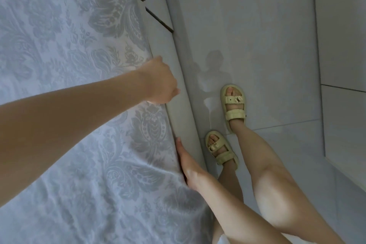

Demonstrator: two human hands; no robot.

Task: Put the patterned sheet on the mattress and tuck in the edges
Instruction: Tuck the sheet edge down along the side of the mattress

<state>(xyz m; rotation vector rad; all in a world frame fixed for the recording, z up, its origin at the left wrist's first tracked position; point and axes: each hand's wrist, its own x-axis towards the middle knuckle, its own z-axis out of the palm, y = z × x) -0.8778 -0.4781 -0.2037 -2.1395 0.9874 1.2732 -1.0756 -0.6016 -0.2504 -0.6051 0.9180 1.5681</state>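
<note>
Fabric this limp, we judge, wants edge holds: our left hand (160, 83) grips the pale blue floral-patterned sheet (69, 35), our flat right hand (188, 164) tucks.

single head-worn wide-angle view, looking steeply down at close range, with sheet (59, 49) at left and floor (257, 25) at right.
</note>
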